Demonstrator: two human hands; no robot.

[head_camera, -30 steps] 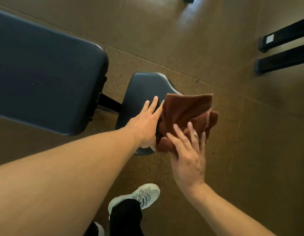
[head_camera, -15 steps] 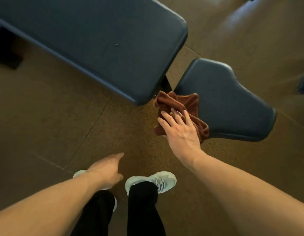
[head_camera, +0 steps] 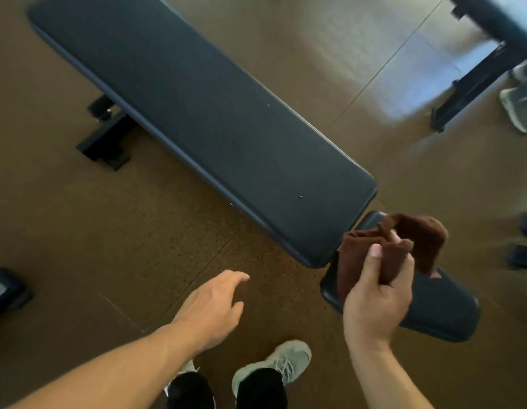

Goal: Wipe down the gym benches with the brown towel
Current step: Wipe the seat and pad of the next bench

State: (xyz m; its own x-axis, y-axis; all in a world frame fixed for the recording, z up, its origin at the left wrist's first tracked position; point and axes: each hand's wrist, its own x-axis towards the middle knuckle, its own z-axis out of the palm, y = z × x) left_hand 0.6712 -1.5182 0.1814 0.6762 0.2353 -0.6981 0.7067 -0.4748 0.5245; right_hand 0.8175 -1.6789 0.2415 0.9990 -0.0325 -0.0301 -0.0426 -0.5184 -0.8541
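Observation:
A long dark bench pad (head_camera: 203,119) runs diagonally from the upper left to the centre right. Its smaller seat pad (head_camera: 439,308) lies at the lower right. My right hand (head_camera: 377,293) is shut on the bunched brown towel (head_camera: 418,243) and holds it lifted above the near end of the seat pad. My left hand (head_camera: 215,305) hovers over the floor in front of the bench, fingers apart and holding nothing.
The bench's black foot bracket (head_camera: 106,137) sticks out at the left. Another black frame (head_camera: 474,81) and someone's grey shoes (head_camera: 515,110) are at the upper right. Dark objects sit at the far left edge (head_camera: 5,290) and right edge (head_camera: 524,240). My own shoes (head_camera: 274,364) are below.
My right hand has lifted the towel off the seat pad and gripped it in the fingers. My left hand left the seat and hangs over the floor. The view swung left along the bench.

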